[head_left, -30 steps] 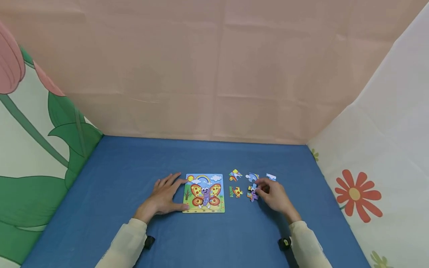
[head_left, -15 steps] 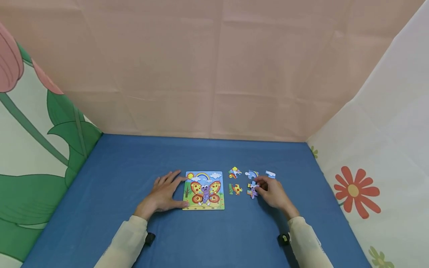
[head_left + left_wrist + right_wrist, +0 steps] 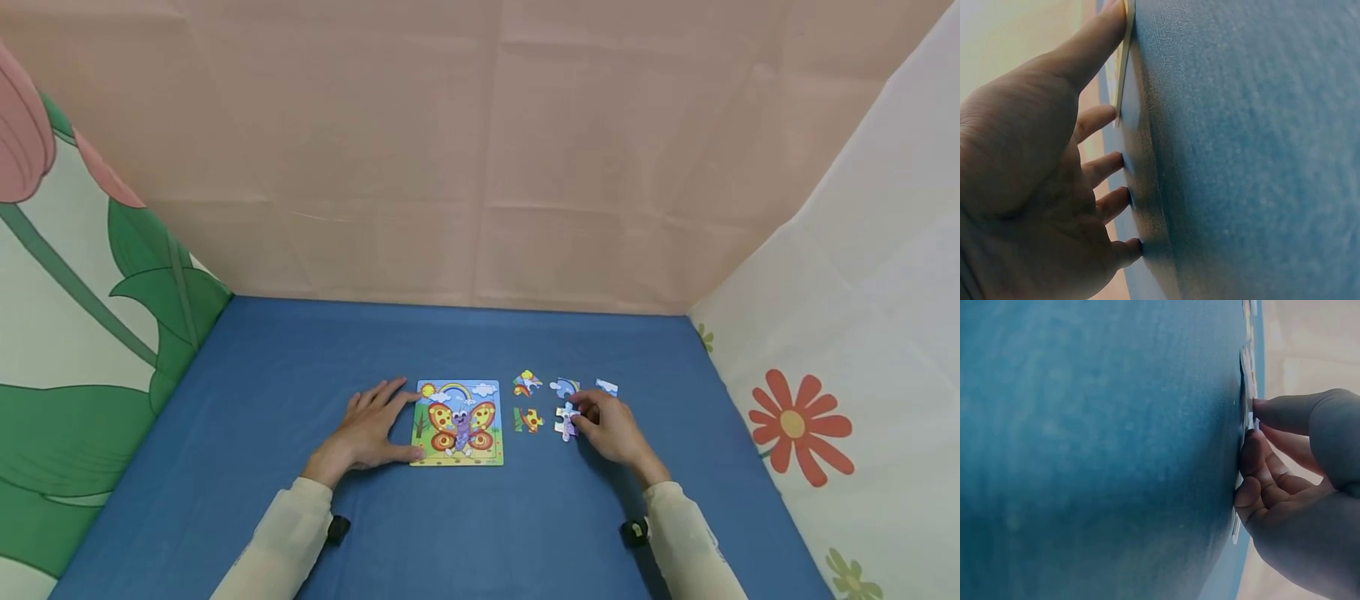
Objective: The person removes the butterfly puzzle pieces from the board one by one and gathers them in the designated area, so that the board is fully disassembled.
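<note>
A square butterfly puzzle board lies flat on the blue table. My left hand rests at its left side with fingers spread, thumb over the lower left edge and forefinger by the upper left. In the left wrist view, the thumb presses on the thin edge of the board while the other fingertips touch the cloth. My right hand pinches a purple and blue puzzle piece between thumb and fingers, its surface catching the light. From the right wrist view, the piece appears edge-on, tilted close over the table.
Around the right hand lie other loose puzzle pieces: one with yellow and red, a wing piece, a rainbow piece and a cloud piece partly behind the hand. A beige backdrop rises behind the blue table.
The piece in my right fingers has tilted, and its face now looks paler with glare. My left hand and the board hold their place; the head view has shifted slightly.
</note>
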`<state>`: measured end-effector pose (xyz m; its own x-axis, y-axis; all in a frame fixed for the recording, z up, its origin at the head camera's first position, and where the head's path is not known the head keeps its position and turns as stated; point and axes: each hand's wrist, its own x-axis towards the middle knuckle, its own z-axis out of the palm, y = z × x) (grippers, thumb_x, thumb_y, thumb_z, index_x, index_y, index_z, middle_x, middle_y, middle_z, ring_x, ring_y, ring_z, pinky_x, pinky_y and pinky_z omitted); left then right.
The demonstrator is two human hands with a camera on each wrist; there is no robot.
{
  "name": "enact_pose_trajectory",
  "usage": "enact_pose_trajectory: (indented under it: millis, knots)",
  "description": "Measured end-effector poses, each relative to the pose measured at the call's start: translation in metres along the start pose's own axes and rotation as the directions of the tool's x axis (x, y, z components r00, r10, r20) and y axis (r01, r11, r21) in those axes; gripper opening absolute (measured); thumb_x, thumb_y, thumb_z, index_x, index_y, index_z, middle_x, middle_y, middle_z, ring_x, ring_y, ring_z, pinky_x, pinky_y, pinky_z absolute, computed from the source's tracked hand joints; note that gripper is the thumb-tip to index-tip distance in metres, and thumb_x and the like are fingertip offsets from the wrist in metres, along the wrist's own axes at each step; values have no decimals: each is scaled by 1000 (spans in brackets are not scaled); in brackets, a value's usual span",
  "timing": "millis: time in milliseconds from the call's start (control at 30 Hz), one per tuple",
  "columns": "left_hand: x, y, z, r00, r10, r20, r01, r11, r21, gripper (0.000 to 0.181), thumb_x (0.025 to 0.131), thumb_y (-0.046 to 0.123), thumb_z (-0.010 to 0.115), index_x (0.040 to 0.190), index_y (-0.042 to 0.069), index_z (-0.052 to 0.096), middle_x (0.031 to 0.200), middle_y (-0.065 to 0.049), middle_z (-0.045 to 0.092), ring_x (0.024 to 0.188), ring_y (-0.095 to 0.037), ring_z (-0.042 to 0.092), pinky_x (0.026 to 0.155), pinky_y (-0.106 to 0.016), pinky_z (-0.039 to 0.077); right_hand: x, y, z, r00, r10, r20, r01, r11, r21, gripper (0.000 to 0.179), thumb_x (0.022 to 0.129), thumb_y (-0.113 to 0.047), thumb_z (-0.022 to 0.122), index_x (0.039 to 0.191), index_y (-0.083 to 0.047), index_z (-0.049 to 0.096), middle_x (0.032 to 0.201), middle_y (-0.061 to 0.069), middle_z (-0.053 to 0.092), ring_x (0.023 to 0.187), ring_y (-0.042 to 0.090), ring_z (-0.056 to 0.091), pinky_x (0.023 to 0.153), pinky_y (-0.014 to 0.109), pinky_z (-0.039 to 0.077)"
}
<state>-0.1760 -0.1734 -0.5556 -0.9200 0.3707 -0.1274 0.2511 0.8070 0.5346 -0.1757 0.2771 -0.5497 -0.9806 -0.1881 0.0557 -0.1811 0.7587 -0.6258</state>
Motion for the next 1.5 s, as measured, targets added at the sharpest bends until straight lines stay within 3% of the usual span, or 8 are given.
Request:
enact_pose_trajectory:
  millis: [333,767,1067,1267,1500]
  knots:
    - [3,-10,7,1000,3,-14,-3,1000,2,103,82,68,94,167,24,54,186,-21,29,171,-58,24,132,-89,15,-1,-1,1,1000,-11,-1,11,1000,-6,25,104,-8,81,129,-6,80,98,5,73,78,11,55,73,29,45]
    - [1,-6,4,1000,-6,2,6,1000,-9,101,84,64,95,167,24,53,187,-21,27,172,-58,22,133,-88,13,-6,-6,-6,1000,-7,24,7,1000,-12,37,102,-17,86,135,-5,76,114,11,74,89,15,59,78,32,49]
    - [5,-6,2,1000,-17,22,17,1000,-7,102,83,63,96,167,24,53,187,-20,27,173,-57,20,133,-88,12,-9,-29,-2,990,-143,-18,142,989,-36,49,99,-21,90,141,-2,74,130,17,76,103,31,71,86,44,57]
    - [5,-6,2,1000,-20,23,21,1000,-11,103,82,64,96,167,24,53,187,-20,27,173,-57,20,133,-88,12,-6,-48,9,981,-191,19,191,982,2,53,100,-24,89,145,-3,72,142,16,72,115,35,75,93,51,63]
    - [6,-6,3,1000,-18,20,18,1000,-19,103,82,64,96,167,25,53,187,-20,27,173,-57,20,134,-87,11,3,-67,23,967,-246,66,246,969,18,57,98,-25,90,147,-4,71,141,15,72,122,36,75,103,58,63]
